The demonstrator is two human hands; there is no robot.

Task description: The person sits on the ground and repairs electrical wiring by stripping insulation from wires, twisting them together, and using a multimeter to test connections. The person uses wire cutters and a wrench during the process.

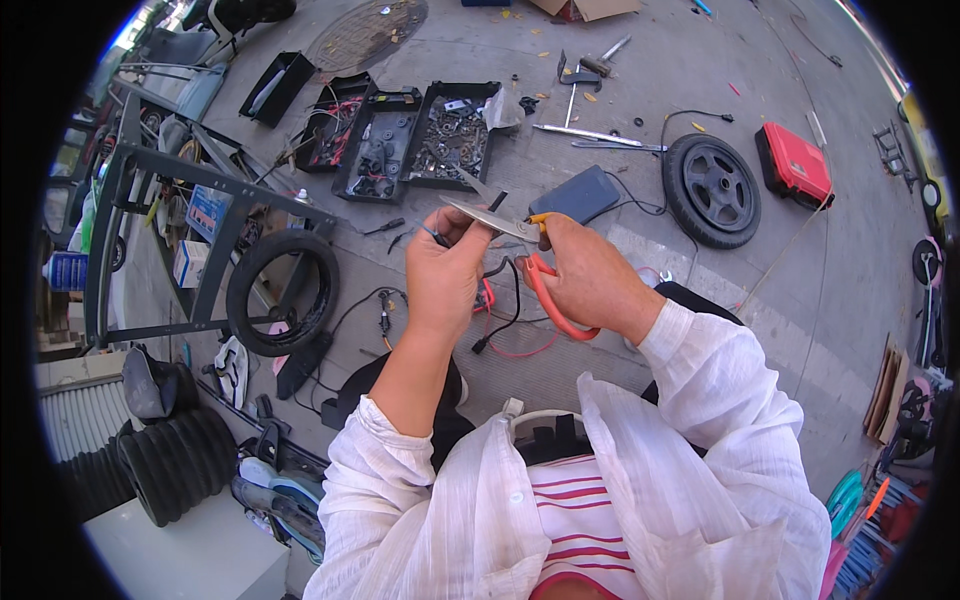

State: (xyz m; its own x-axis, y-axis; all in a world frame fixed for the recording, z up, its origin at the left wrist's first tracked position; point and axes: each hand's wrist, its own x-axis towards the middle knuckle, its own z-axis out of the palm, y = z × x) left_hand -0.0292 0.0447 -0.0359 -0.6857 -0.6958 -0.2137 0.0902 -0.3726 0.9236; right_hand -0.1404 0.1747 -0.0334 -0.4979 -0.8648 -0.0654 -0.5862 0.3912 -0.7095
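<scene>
My right hand (600,270) grips a pair of scissors (559,319) with orange handles. Its metal blades are spread and reach across the fingers of my left hand (446,274). That hand pinches a black cable (497,200), whose short end sticks up by the blades. A thin blue piece, perhaps a wire, also shows at the left fingers. Below the hands hangs a black lead with a plug (480,345); whether it joins the pinched cable is hidden. Behind the left wrist lies a red-edged device (484,296), partly covered, with a red wire beside it.
Beyond my hands lie a dark rectangular box (576,195), a wheel (712,191) and a red case (795,165). Open black trays (375,187) hold small parts and wires. On the left, a tyre (236,300) leans against a metal frame (202,180). Tools, including a hammer (596,66), lie farther off.
</scene>
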